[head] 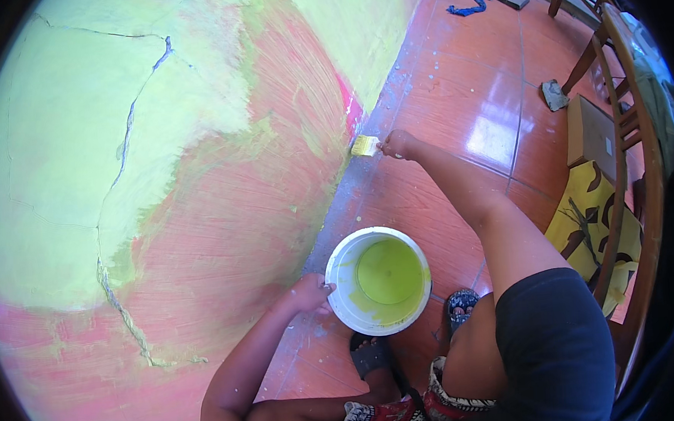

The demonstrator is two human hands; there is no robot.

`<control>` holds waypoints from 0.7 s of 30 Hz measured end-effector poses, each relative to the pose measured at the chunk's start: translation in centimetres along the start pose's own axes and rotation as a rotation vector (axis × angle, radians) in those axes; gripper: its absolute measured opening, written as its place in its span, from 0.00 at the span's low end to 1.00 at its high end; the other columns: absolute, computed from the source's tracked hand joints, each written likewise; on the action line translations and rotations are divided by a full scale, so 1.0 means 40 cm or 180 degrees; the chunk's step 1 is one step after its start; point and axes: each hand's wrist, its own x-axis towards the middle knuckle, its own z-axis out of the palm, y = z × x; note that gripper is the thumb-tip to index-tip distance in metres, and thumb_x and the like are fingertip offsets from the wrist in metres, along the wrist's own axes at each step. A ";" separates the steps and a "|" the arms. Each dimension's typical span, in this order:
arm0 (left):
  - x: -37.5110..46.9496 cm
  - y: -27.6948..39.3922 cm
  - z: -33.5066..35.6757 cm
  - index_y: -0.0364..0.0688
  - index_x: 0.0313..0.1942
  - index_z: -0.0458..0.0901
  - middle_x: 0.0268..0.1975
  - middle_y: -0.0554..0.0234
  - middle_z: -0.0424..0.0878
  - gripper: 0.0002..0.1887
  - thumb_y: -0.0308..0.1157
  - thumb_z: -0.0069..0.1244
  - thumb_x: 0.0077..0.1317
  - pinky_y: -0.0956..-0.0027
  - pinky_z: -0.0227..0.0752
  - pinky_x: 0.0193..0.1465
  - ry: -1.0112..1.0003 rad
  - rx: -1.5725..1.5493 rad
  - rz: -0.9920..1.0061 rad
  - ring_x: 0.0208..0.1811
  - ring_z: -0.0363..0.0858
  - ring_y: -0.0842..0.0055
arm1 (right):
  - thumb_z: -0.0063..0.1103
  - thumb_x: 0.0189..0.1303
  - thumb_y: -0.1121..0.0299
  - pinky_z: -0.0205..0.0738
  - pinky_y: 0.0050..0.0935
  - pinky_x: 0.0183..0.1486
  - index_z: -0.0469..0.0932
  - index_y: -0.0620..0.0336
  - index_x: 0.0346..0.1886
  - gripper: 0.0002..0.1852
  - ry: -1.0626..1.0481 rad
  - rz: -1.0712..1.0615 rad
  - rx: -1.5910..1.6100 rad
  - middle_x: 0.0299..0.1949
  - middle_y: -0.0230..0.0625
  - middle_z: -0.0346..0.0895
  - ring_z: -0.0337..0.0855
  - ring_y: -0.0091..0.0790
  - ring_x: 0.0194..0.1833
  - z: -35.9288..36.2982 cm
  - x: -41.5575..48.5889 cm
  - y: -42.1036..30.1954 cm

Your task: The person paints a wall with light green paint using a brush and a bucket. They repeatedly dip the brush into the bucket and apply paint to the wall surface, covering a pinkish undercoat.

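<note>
My right hand grips the handle of a flat paintbrush, whose yellow-green bristles meet the foot of the wall at the floor edge. My left hand holds the rim of a white plastic bucket on its left side. Yellow-green paint lies in the bucket and smears its inner wall. The wall shows pale green paint above thinly brushed pink areas, and a long crack runs down it. A bright pink patch shows just above the brush.
Glossy reddish floor tiles bear paint spots. Along the right stands a wooden bench, with a cardboard box, a yellow patterned cloth and a stone block near it. A blue cloth strip lies farther off. My sandalled feet are below the bucket.
</note>
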 end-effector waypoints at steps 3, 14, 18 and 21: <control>0.000 -0.022 0.007 0.31 0.54 0.78 0.42 0.53 0.88 0.19 0.41 0.45 0.78 0.71 0.87 0.38 0.0109 -0.0092 0.0108 0.35 0.89 0.75 | 0.60 0.67 0.45 0.72 0.37 0.32 0.86 0.61 0.34 0.25 0.0037 -0.0301 -0.0336 0.19 0.39 0.75 0.78 0.34 0.25 -0.023 -0.003 -0.046; -0.112 0.081 -0.098 0.28 0.68 0.66 0.52 0.51 0.85 0.29 0.39 0.52 0.75 0.70 0.80 0.50 0.0962 -0.0118 0.1347 0.47 0.85 0.75 | 0.66 0.66 0.64 0.74 0.29 0.42 0.86 0.58 0.53 0.15 -0.1296 -0.1355 0.0270 0.39 0.33 0.89 0.79 0.21 0.37 -0.369 -0.431 -0.365; -0.179 0.162 -0.119 0.31 0.68 0.68 0.53 0.55 0.84 0.29 0.36 0.54 0.73 0.71 0.77 0.57 0.1082 -0.0607 0.2306 0.53 0.82 0.77 | 0.69 0.64 0.66 0.71 0.25 0.37 0.85 0.60 0.54 0.17 -0.1435 -0.1397 0.0121 0.36 0.30 0.87 0.76 0.18 0.33 -0.392 -0.511 -0.389; -0.220 0.205 -0.109 0.33 0.66 0.71 0.53 0.58 0.84 0.27 0.35 0.56 0.71 0.72 0.75 0.58 0.1108 -0.0581 0.2596 0.53 0.82 0.78 | 0.71 0.63 0.65 0.67 0.23 0.30 0.86 0.61 0.53 0.17 -0.1592 -0.1343 0.0163 0.31 0.28 0.85 0.72 0.15 0.28 -0.390 -0.536 -0.401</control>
